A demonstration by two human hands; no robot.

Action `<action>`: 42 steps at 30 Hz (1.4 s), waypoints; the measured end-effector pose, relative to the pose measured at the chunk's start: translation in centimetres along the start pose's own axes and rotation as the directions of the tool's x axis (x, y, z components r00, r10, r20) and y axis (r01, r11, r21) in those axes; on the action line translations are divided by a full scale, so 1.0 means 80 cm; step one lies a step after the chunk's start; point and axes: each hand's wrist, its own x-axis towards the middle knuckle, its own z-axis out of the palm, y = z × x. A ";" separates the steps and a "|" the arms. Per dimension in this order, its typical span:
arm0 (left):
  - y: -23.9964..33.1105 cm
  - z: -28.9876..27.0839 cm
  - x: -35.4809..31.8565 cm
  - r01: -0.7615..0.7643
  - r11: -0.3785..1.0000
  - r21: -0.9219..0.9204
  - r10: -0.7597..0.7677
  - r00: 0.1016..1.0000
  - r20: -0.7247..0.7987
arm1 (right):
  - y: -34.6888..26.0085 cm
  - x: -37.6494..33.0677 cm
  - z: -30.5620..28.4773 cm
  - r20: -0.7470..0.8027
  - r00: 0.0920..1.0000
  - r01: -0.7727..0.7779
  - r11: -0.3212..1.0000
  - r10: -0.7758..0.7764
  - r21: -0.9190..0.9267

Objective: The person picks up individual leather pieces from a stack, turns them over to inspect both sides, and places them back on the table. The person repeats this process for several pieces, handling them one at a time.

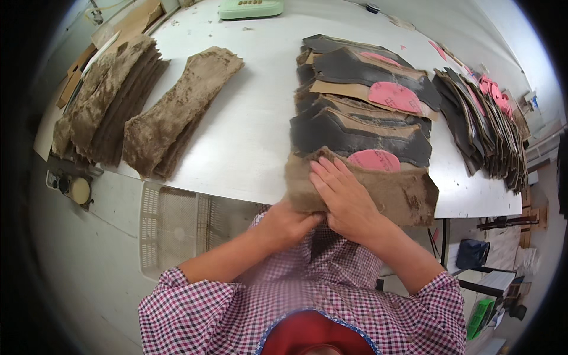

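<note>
A brown fur piece (pixel 402 192) lies fur side up at the table's front edge, on the near end of a row of dark shoe-upper-like pieces (pixel 355 136). Its near side hangs a little over the edge. My left hand (pixel 290 226) is closed on the near left part of this fur piece, with the fingertips partly hidden. Flat on top of the fur rests my right hand (pixel 344 198), its fingers stretched out side by side. Rounded pink patches (pixel 395 97) show on some pieces in the row.
Two stacks of brown fur pieces, a smaller stack (pixel 177 106) and a larger stack (pixel 109 100), lie left on the white table (pixel 254 118). A pile of dark pieces (pixel 482 130) is at the right. A light plastic crate (pixel 174 228) stands below the table's front edge.
</note>
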 end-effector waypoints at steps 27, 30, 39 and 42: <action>-0.003 -0.061 0.082 0.212 0.789 -0.576 -0.313 0.946 -0.081 | -0.009 0.003 0.035 -0.022 0.995 -0.097 0.989 0.100 0.114; -0.031 -0.007 0.102 0.405 0.750 -0.522 -0.366 0.913 0.183 | -0.008 -0.015 0.014 -0.041 0.996 -0.082 0.993 0.085 0.085; -0.004 0.012 0.113 0.076 0.987 0.142 -0.133 0.882 0.452 | 0.043 -0.187 -0.072 -0.449 0.734 -0.605 0.791 0.510 -0.090; 0.007 0.013 0.117 0.021 0.976 0.218 -0.133 0.846 0.516 | 0.061 -0.214 -0.085 -0.532 0.378 -0.657 0.624 0.758 0.422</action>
